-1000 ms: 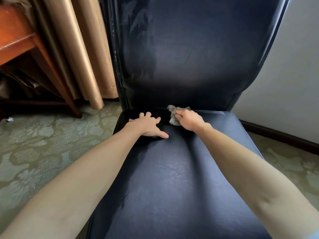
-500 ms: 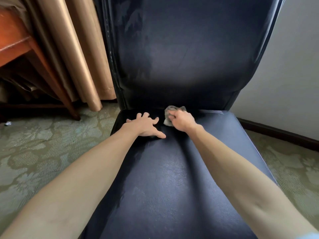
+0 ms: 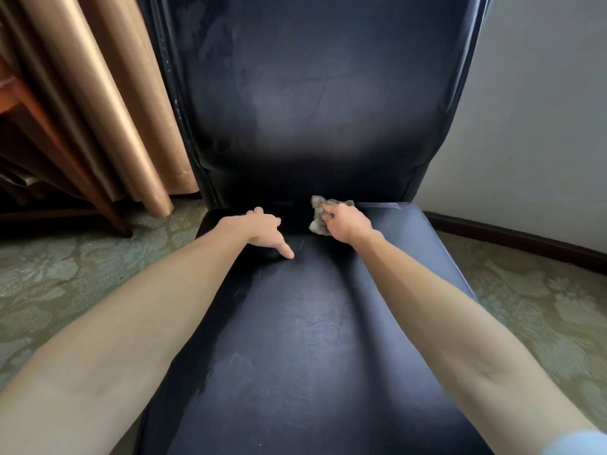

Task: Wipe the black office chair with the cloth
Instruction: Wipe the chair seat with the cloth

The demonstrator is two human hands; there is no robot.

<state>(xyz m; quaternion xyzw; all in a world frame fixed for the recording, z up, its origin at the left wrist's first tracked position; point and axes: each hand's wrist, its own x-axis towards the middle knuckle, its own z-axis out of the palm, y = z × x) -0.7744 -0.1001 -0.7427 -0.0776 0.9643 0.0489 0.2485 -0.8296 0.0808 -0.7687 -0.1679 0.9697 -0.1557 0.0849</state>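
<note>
A crumpled grey cloth (image 3: 318, 221) is pinched in the curled fingers of the right hand (image 3: 346, 224) at the rear of the black office chair (image 3: 305, 178), where its seat (image 3: 312, 339) meets the backrest (image 3: 312, 110). The left hand (image 3: 259, 229) is rested on the seat just beside it, fingers relaxed, thumb extended. The seat's long axis runs from the cloth toward the chair's front edge. The next stroke is judged to fall to the right hand.

On your left, tan curtains (image 3: 108, 103) reach a green floral carpet (image 3: 65, 277) beside a wooden leg (image 3: 111, 215). On your right, a pale wall (image 3: 542, 110) meets a dark baseboard (image 3: 512, 238).
</note>
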